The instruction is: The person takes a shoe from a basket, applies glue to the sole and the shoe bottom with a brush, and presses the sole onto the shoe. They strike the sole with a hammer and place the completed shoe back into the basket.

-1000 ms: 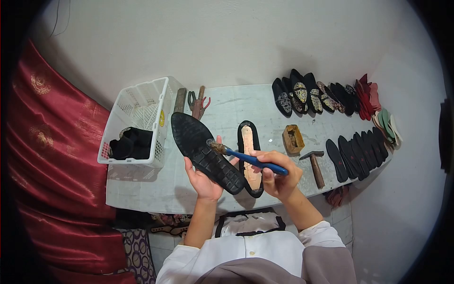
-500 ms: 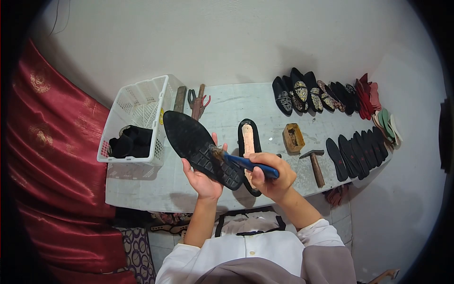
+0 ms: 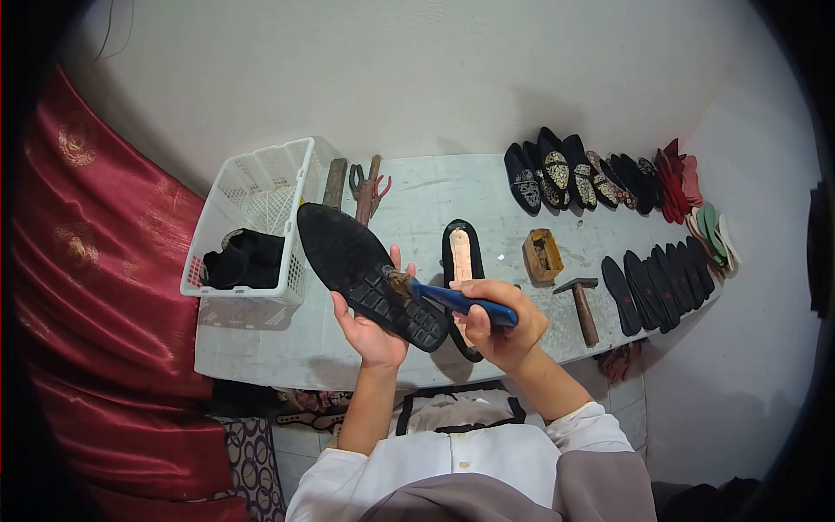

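I see my left hand [image 3: 372, 329] closed under a black rubber shoe sole [image 3: 365, 271], holding it tread side up above the front of the grey worktable [image 3: 417, 196]. The sole's pointed toe aims up and to the left, toward the basket. My right hand [image 3: 500, 329] is wrapped tight around the blue handle of a brush [image 3: 448, 297]; its worn bristle end rests on the tread near the sole's right edge, close to the left thumb.

Directly behind the two hands, a black slipper upper with a pale insole [image 3: 459, 265] lies flat on the table, its near end hidden by my right hand.

Containers: a white plastic basket [image 3: 261, 187] stands on the left end of the table. It holds a bundle of black material [image 3: 243, 259] in its near part; the far part shows only bare mesh. A small brown wooden box [image 3: 542, 255] sits right of the slipper upper, open at the top; I cannot tell what is in it.

A hammer [image 3: 581, 304] lies just right of the box, head toward the wall. Scissors and pliers [image 3: 365, 187] lie at the far edge beside the basket. A row of embroidered slipper uppers [image 3: 574, 178] lines the far right of the table, and a row of black soles [image 3: 661, 278] overlaps along the right edge, with red and green insoles [image 3: 696, 204] past them.
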Tool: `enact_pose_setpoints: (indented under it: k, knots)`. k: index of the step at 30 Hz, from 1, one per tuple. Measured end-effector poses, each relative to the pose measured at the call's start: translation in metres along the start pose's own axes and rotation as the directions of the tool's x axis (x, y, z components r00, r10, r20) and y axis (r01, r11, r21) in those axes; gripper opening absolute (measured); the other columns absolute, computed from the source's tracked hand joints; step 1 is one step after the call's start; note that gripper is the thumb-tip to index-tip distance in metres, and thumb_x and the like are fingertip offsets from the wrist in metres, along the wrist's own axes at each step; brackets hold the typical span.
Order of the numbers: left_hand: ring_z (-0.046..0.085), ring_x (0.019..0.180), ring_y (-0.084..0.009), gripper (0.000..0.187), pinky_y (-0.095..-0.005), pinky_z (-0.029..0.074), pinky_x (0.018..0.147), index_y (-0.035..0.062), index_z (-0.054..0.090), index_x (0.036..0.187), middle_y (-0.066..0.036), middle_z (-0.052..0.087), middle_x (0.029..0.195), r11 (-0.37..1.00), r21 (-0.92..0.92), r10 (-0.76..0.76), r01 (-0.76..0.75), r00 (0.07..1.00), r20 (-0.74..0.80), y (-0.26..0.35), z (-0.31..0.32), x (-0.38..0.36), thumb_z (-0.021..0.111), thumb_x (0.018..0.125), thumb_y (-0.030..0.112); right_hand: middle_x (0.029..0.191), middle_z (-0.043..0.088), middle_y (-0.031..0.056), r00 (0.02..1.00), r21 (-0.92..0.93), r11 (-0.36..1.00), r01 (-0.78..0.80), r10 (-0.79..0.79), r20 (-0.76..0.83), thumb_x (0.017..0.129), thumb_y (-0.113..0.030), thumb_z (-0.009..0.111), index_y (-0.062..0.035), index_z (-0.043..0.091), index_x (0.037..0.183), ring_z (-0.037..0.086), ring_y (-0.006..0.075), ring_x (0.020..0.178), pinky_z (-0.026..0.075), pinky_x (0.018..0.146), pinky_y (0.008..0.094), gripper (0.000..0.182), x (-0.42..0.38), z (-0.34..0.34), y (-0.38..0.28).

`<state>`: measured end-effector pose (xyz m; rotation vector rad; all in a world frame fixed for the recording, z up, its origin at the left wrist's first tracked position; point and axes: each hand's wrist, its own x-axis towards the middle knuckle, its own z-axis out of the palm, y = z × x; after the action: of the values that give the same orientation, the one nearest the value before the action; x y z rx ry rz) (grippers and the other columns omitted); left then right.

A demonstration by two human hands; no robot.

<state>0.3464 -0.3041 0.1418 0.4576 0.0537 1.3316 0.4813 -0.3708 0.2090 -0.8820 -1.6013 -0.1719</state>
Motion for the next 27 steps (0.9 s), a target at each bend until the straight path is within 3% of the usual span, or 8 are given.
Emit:
enact_pose_setpoints:
  k: [3,6,9,15,18,21,24,27]
  knots:
    - [0.028,0.134,-0.0284,0.07,-0.0464,0.021,0.111,0.0137,0.029,0.142,-0.004,0.038,0.141,1.0,0.01,0.01,-0.01,1.0,0.009,0.004,0.002,0.002,0.023,0.09,0.061,0.09,0.062,0.0183,0.998,0.075,0.996,0.057,-0.055,-0.021,0.091,-0.013,0.054,0.0075,0.045,0.102,0.067,0.0242,0.072,0.057,0.06,0.0299,0.025,-0.001,0.006,0.002]
    - [0.03,0.133,-0.0291,0.07,-0.046,0.023,0.11,0.0128,0.03,0.141,-0.005,0.04,0.139,1.0,0.013,-0.006,0.005,0.999,0.041,0.007,0.002,0.001,0.024,0.09,0.06,0.088,0.065,0.0154,0.991,0.169,0.981,-0.097,0.111,-0.075,0.084,-0.008,0.064,0.004,0.053,0.098,0.068,0.0286,0.078,0.056,0.067,0.033,0.022,-0.006,0.01,0.0]
    - [0.03,0.133,-0.029,0.069,-0.0459,0.023,0.11,0.0123,0.031,0.14,-0.005,0.041,0.138,0.999,0.043,-0.028,0.024,0.994,0.11,0.009,-0.002,0.001,0.025,0.091,0.059,0.087,0.065,0.016,0.991,0.174,0.982,-0.069,0.088,-0.105,0.084,-0.008,0.063,0.0042,0.052,0.099,0.068,0.0281,0.078,0.055,0.067,0.0324,0.022,-0.006,0.015,0.003]
    - [0.027,0.135,-0.0268,0.064,-0.0459,0.019,0.112,0.0125,0.035,0.139,-0.005,0.039,0.14,0.999,-0.048,-0.014,0.016,0.998,0.057,0.013,-0.007,0.007,0.027,0.092,0.056,0.086,0.066,0.014,0.994,0.081,0.993,-0.09,0.095,-0.058,0.082,-0.005,0.063,0.0036,0.054,0.097,0.067,0.0261,0.073,0.055,0.063,0.0296,0.02,-0.012,0.013,0.002]
    - [0.026,0.135,-0.0263,0.063,-0.0458,0.019,0.112,0.0125,0.035,0.139,-0.005,0.037,0.141,0.997,-0.073,0.005,0.001,0.996,0.09,0.016,-0.013,0.009,0.027,0.093,0.055,0.09,0.063,0.0216,0.983,-0.003,0.992,-0.126,0.125,0.131,0.091,-0.01,0.052,0.0082,0.046,0.103,0.066,0.0206,0.072,0.056,0.057,0.0281,0.023,-0.012,-0.001,0.0]
    - [0.026,0.135,-0.0261,0.063,-0.0458,0.019,0.112,0.0128,0.035,0.139,-0.005,0.037,0.142,0.997,-0.082,-0.001,0.009,0.995,0.103,0.015,-0.011,0.008,0.027,0.093,0.055,0.087,0.064,0.0202,0.983,0.08,0.981,-0.178,0.173,0.064,0.09,-0.01,0.054,0.0071,0.049,0.1,0.067,0.0217,0.073,0.056,0.057,0.0276,0.021,-0.012,0.001,0.0]
    - [0.027,0.135,-0.0266,0.064,-0.0459,0.022,0.111,0.0124,0.034,0.139,-0.005,0.039,0.14,0.997,-0.07,-0.011,0.017,0.996,0.091,0.012,-0.006,0.005,0.026,0.093,0.056,0.086,0.064,0.0199,0.999,0.109,0.994,-0.014,0.019,-0.041,0.089,-0.01,0.056,0.0062,0.051,0.099,0.067,0.0239,0.073,0.056,0.059,0.0284,0.02,-0.009,0.011,0.006]
    - [0.029,0.133,-0.0277,0.067,-0.0461,0.025,0.109,0.0113,0.034,0.139,-0.006,0.041,0.137,0.999,-0.043,-0.018,0.018,1.0,-0.007,0.01,-0.005,0.005,0.027,0.092,0.058,0.087,0.064,0.0199,0.999,0.087,0.995,0.047,-0.049,0.02,0.088,-0.01,0.057,0.0063,0.051,0.099,0.068,0.0269,0.074,0.057,0.061,0.0307,0.02,-0.009,0.012,0.008]
